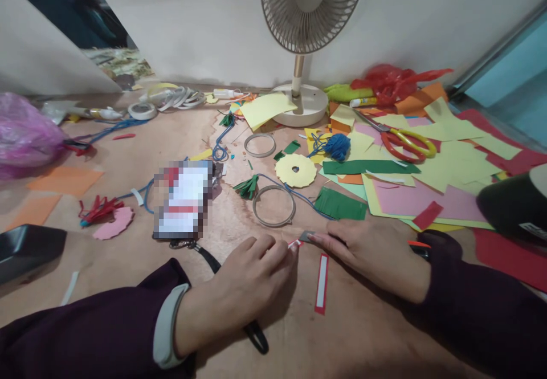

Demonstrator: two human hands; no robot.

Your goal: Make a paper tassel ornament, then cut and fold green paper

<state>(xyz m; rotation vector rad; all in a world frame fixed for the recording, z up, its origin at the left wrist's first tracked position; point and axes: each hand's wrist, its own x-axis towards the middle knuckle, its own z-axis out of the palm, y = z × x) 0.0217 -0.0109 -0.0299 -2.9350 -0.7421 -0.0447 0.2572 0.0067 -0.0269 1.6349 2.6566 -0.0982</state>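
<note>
Near the front middle of the table, my left hand (252,279) is closed with its fingertips pinching a small red and white strip (296,244). My right hand (371,253) grips a cutter knife; its grey blade (306,236) sticks out toward the strip, and an orange and black part shows by the wrist. Below the hands lies another red strip with a white middle (322,283). Just beyond them is a ring (292,205) beside a green paper tassel (248,187) and a yellow scalloped disc (296,170).
A fan (300,105) stands at the back. Scissors (405,143) lie on coloured papers at the right. A blurred phone (183,202) with a black strap lies left of centre, near a pink scalloped piece (115,223) and a black object (32,251).
</note>
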